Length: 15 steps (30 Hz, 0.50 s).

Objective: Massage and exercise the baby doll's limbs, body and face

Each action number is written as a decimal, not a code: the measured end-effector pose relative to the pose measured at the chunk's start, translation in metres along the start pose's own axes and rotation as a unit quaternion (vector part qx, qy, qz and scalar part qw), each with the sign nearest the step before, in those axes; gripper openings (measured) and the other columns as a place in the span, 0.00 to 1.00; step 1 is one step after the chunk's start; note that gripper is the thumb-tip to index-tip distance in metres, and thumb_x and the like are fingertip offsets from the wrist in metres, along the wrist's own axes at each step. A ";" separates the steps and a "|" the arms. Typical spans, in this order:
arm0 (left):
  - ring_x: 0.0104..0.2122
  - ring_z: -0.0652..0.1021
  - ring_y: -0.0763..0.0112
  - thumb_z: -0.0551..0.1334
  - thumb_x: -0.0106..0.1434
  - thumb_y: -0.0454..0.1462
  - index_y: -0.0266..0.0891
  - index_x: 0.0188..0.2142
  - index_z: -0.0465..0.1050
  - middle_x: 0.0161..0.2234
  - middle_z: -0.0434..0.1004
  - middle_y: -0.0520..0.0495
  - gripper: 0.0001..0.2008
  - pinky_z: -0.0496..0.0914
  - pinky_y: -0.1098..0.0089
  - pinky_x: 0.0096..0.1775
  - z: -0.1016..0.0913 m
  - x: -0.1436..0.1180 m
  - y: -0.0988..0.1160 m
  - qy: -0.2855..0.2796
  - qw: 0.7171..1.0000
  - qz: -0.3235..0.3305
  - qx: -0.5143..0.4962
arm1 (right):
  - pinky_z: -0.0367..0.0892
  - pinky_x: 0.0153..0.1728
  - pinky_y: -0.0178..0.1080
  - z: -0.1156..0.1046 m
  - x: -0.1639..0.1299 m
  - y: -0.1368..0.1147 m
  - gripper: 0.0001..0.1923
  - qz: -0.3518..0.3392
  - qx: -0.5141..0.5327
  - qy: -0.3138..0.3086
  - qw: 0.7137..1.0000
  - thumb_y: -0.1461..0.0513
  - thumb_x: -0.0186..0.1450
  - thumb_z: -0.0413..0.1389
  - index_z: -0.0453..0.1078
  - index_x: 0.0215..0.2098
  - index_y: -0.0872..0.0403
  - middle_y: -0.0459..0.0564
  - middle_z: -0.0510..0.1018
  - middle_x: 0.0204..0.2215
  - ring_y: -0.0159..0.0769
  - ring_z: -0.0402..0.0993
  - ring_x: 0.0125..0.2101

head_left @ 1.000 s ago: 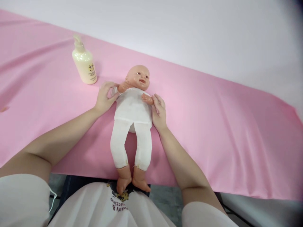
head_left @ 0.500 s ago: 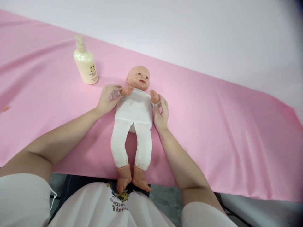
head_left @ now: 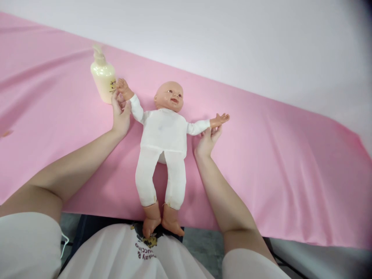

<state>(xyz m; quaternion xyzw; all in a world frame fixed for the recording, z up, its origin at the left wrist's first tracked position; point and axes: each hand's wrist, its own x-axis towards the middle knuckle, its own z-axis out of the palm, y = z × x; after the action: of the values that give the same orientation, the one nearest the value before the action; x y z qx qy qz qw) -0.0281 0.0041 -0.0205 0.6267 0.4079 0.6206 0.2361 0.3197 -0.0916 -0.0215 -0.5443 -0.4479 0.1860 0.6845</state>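
Note:
A baby doll [head_left: 164,131] in white cloth lies on its back on the pink cloth, its feet toward me at the front edge. Both of its arms are spread out to the sides. My left hand [head_left: 120,112] is closed on the doll's arm at the left, near the wrist, with some fingers hidden behind it. At the other side my right hand [head_left: 207,141] grips the doll's other forearm close to its hand, partly from below.
A cream pump bottle [head_left: 104,79] stands just behind my left hand, partly covered by the doll's hand. Pink cloth [head_left: 261,162] with folds covers the table. A white surface [head_left: 232,42] rises behind it.
Both doll arms have swung from the chest outward. My left hand has moved left and up toward the bottle, my right hand a little to the right, each with a doll arm.

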 end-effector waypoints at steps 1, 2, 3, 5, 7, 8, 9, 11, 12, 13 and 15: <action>0.56 0.77 0.62 0.53 0.71 0.61 0.63 0.70 0.40 0.67 0.64 0.42 0.34 0.77 0.58 0.50 0.000 -0.001 0.002 -0.004 1.000 0.007 0.006 | 0.65 0.67 0.57 0.000 -0.001 -0.005 0.35 -0.031 -0.019 -0.009 0.999 0.49 0.75 0.43 0.37 0.76 0.44 0.58 0.48 0.74 0.41 0.57 0.72; 0.56 0.77 0.61 0.54 0.71 0.60 0.64 0.70 0.40 0.68 0.63 0.42 0.35 0.76 0.57 0.51 0.000 -0.002 0.006 -0.009 1.000 0.018 0.012 | 0.63 0.68 0.57 0.001 -0.003 -0.012 0.35 -0.066 -0.039 -0.017 0.997 0.49 0.75 0.42 0.36 0.76 0.43 0.58 0.45 0.75 0.41 0.54 0.73; 0.57 0.77 0.60 0.56 0.70 0.60 0.64 0.71 0.41 0.68 0.62 0.42 0.36 0.76 0.57 0.52 0.001 -0.003 0.011 -0.017 0.999 0.031 0.021 | 0.61 0.70 0.58 0.002 -0.004 -0.019 0.35 -0.099 -0.057 -0.025 0.993 0.49 0.76 0.41 0.36 0.76 0.43 0.57 0.44 0.75 0.41 0.50 0.75; 0.59 0.75 0.59 0.56 0.71 0.58 0.63 0.72 0.43 0.68 0.63 0.42 0.35 0.73 0.55 0.56 0.002 -0.007 0.025 -0.040 0.996 0.064 0.045 | 0.56 0.72 0.61 0.004 -0.009 -0.033 0.34 -0.151 -0.079 -0.046 0.984 0.49 0.76 0.41 0.37 0.77 0.43 0.55 0.45 0.75 0.42 0.47 0.76; 0.60 0.74 0.57 0.55 0.72 0.56 0.58 0.72 0.49 0.67 0.64 0.41 0.33 0.71 0.53 0.59 0.003 -0.010 0.041 -0.075 0.989 0.097 0.077 | 0.56 0.72 0.62 0.006 -0.013 -0.041 0.34 -0.169 -0.097 -0.082 0.977 0.48 0.76 0.41 0.39 0.77 0.43 0.55 0.49 0.75 0.43 0.50 0.75; 0.61 0.73 0.56 0.54 0.73 0.55 0.54 0.71 0.54 0.66 0.66 0.39 0.31 0.69 0.52 0.60 0.004 -0.011 0.048 -0.097 0.985 0.109 0.096 | 0.56 0.71 0.62 0.006 -0.015 -0.044 0.33 -0.167 -0.104 -0.102 0.975 0.48 0.76 0.42 0.42 0.76 0.43 0.55 0.52 0.74 0.44 0.52 0.74; 0.60 0.73 0.55 0.54 0.73 0.53 0.51 0.69 0.59 0.63 0.69 0.38 0.29 0.69 0.52 0.61 0.004 -0.012 0.055 -0.120 0.979 0.119 0.112 | 0.56 0.71 0.62 0.007 -0.017 -0.044 0.33 -0.161 -0.110 -0.121 0.973 0.47 0.76 0.42 0.45 0.76 0.43 0.55 0.55 0.73 0.45 0.55 0.73; 0.58 0.75 0.55 0.53 0.74 0.50 0.47 0.65 0.68 0.58 0.73 0.38 0.24 0.69 0.52 0.60 0.006 -0.014 0.064 -0.164 0.968 0.135 0.137 | 0.55 0.72 0.63 0.007 -0.020 -0.043 0.30 -0.155 -0.119 -0.160 0.968 0.48 0.76 0.45 0.53 0.73 0.43 0.53 0.62 0.70 0.45 0.59 0.71; 0.56 0.75 0.55 0.53 0.74 0.48 0.46 0.63 0.71 0.57 0.74 0.38 0.22 0.70 0.52 0.59 0.007 -0.015 0.067 -0.180 0.962 0.143 0.146 | 0.55 0.73 0.62 0.007 -0.021 -0.042 0.28 -0.157 -0.126 -0.180 0.963 0.49 0.76 0.46 0.58 0.71 0.43 0.52 0.65 0.68 0.44 0.61 0.70; 0.55 0.76 0.56 0.53 0.74 0.47 0.46 0.61 0.73 0.55 0.75 0.38 0.21 0.70 0.52 0.58 0.008 -0.015 0.069 -0.192 0.957 0.150 0.155 | 0.54 0.73 0.61 0.007 -0.022 -0.042 0.26 -0.162 -0.137 -0.199 0.957 0.50 0.75 0.47 0.63 0.69 0.44 0.52 0.68 0.66 0.43 0.62 0.69; 0.54 0.76 0.57 0.54 0.74 0.45 0.47 0.60 0.74 0.55 0.75 0.39 0.20 0.70 0.51 0.57 0.009 -0.015 0.070 -0.204 0.949 0.162 0.176 | 0.54 0.74 0.59 0.007 -0.022 -0.042 0.23 -0.171 -0.162 -0.223 0.946 0.53 0.75 0.47 0.69 0.64 0.44 0.51 0.71 0.64 0.41 0.63 0.69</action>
<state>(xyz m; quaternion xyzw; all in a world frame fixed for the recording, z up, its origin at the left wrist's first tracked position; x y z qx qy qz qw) -0.0026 -0.0450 0.0253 0.8291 0.3465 0.4281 0.0963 0.2923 -0.1183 0.0079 -0.5073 -0.6996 0.1078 0.4915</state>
